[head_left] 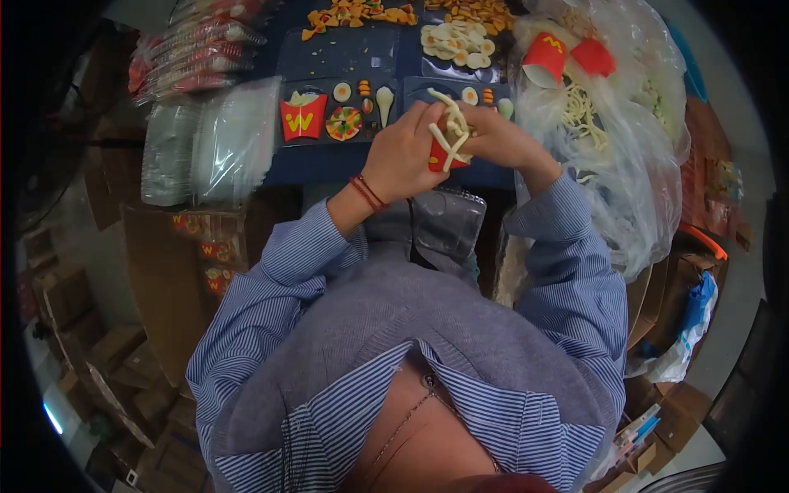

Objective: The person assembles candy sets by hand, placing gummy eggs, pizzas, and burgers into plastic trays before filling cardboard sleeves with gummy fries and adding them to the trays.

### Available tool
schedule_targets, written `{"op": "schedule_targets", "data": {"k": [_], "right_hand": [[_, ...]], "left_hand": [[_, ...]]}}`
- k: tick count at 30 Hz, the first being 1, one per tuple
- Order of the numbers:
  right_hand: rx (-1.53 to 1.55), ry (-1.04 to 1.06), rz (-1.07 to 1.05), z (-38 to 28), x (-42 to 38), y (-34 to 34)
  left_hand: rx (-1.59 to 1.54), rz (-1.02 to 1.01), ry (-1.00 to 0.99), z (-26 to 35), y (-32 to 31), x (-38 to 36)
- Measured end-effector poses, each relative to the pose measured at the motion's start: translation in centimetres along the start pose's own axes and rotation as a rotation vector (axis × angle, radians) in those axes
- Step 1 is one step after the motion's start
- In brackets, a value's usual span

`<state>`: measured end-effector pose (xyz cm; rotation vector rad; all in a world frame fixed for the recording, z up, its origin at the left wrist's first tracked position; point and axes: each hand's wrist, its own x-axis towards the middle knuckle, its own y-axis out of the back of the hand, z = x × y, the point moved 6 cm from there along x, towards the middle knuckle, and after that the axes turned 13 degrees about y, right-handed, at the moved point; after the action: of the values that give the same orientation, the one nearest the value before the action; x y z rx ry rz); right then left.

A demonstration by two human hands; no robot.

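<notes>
My left hand (404, 154) and my right hand (498, 138) meet over the front edge of a dark blue table. Between them they grip a small red fry carton (441, 158) with pale yellow toy fries (453, 122) sticking out of its top. My left hand wraps the carton from the left, a red cord on its wrist. My right hand pinches the fries and carton from the right. Just beyond lies a dark plastic tray (329, 115) holding a filled red fry carton (302, 117), a small pizza (343, 123) and other toy food pieces.
A clear plastic bag (625, 148) at right holds loose fries and red cartons (546, 57). Stacks of clear trays (234, 140) lie at left. Toy food piles (456, 41) sit at the table's far side. Cardboard boxes (164, 279) stand below left.
</notes>
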<state>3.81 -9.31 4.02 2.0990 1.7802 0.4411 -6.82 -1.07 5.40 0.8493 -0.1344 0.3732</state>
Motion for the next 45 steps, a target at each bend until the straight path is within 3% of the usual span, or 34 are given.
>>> {"op": "schedule_targets", "data": {"k": [1, 6, 8, 9, 11, 15, 18, 21, 24, 26, 28, 30, 31, 32, 34, 35, 37, 41, 43, 44, 45], "right_hand": [[0.229, -0.063, 0.008, 0.4, 0.1, 0.2], [0.277, 0.090, 0.167, -0.7, 0.8, 1.0], [-0.039, 0.227, 0.095, -1.6, 1.5, -0.3], [-0.037, 0.227, 0.097, -2.0, 1.7, -0.3], [-0.233, -0.085, -0.280, -2.2, 1.9, -1.4], [-0.093, 0.024, -0.385, 0.7, 2.7, -1.5], [0.200, 0.075, 0.101, 1.4, 2.8, 1.8], [-0.055, 0.129, 0.155, 1.2, 3.2, 1.6], [-0.248, 0.217, 0.106, 1.7, 3.8, -0.5], [-0.141, 0.185, 0.082, 2.1, 4.2, -0.6], [-0.033, 0.157, 0.056, 2.2, 4.9, 0.0], [0.073, 0.063, 0.217, 2.4, 6.1, 2.8], [-0.166, -0.017, 0.331, 3.6, 6.7, 3.9], [-0.164, -0.012, 0.328, 4.7, 7.8, 3.7], [-1.196, 0.108, 0.363, 4.4, 9.8, 3.1], [-1.191, 0.111, 0.367, 4.9, 10.6, 3.0], [-1.522, 0.214, 0.270, 4.4, 12.1, 1.6], [-1.281, 0.172, 0.331, 2.2, 10.8, 2.9], [-0.207, 0.258, 0.407, 1.9, 9.2, 3.3], [-0.206, 0.254, 0.408, 1.1, 8.3, 2.2], [-0.396, 0.256, 0.391, -0.1, 7.4, 0.6]], "left_hand": [[-0.058, 0.002, 0.069, -0.5, 0.3, -0.1], [-0.116, 0.066, 0.201, -1.8, 0.7, -0.4], [-0.141, 0.069, 0.193, -1.6, 0.7, -0.3], [-0.139, 0.066, 0.192, -1.7, 0.7, -0.2], [0.049, 0.030, 0.016, -0.6, 0.4, -0.1], [0.011, -0.020, 0.079, -0.8, 0.5, 0.0], [-0.056, 0.009, 0.248, -2.7, 0.3, 0.5], [-0.058, 0.038, 0.292, -3.2, 0.0, 0.9], [-0.132, 0.133, 0.163, -2.5, 0.3, 1.0], [-0.014, 0.030, 0.184, -3.1, -0.3, 0.8], [-0.042, 0.088, 0.223, -4.2, 0.0, 0.5], [-0.068, 0.152, 0.264, -5.3, 0.6, 0.3], [-0.030, 0.208, 0.268, -5.7, 1.2, 0.1], [0.009, 0.262, 0.270, -5.9, 1.6, -0.2], [0.040, 0.254, 0.276, -6.0, 1.6, -0.3], [0.065, 0.247, 0.282, -6.0, 1.6, -0.3], [0.051, 0.279, 0.278, -6.2, 2.1, -0.4], [0.046, 0.304, 0.353, -6.8, 3.1, -0.7], [0.029, 0.298, 0.368, -7.0, 2.7, -0.4], [0.011, 0.286, 0.373, -6.9, 2.3, -0.3], [0.008, 0.277, 0.370, -6.6, 1.8, -0.1]]}}
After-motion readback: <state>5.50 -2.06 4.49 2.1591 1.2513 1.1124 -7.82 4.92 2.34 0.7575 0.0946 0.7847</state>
